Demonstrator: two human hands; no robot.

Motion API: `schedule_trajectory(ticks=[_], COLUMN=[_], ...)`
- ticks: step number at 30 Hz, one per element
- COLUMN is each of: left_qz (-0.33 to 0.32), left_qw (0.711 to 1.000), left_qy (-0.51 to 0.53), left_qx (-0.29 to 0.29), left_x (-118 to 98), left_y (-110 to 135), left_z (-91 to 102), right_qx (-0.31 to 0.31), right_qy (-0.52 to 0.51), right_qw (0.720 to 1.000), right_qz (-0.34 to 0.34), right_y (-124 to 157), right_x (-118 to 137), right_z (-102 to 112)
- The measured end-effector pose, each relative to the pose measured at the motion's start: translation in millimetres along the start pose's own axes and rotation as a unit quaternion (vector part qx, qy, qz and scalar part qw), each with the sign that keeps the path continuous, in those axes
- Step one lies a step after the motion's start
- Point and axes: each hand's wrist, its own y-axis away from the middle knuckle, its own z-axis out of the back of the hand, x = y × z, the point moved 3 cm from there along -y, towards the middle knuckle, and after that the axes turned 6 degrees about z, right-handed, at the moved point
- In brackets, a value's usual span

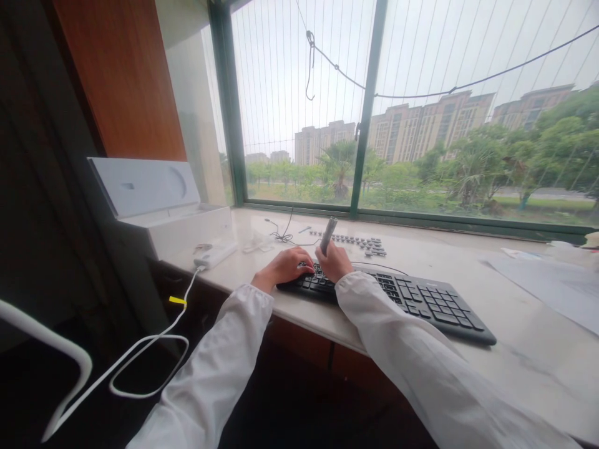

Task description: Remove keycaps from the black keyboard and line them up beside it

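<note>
A black keyboard lies on a pale stone counter below a window. My left hand rests on the keyboard's left end with fingers curled down onto the keys. My right hand is closed around a slim grey tool that points up and away, its lower tip at the keys on the left part of the keyboard. Several loose dark keycaps lie in rows on the counter just behind the keyboard. Both arms wear white sleeves.
An open white box stands at the counter's left end. A white device with a white cable hangs off the edge. Thin wires lie near the window. Papers lie at the right.
</note>
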Motion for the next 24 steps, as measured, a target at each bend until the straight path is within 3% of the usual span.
schedule_trajectory(ticks=[24], left_qz=[0.017], left_qw=[0.999], left_qy=[-0.034], left_qx=[0.013], left_x=[-6.8], left_y=[-0.4], left_z=[4.6], right_qx=[0.040], right_qy=[0.020], right_qw=[0.999], right_qz=[-0.018], right_y=[6.2], right_x=[2.5], right_z=[0.2])
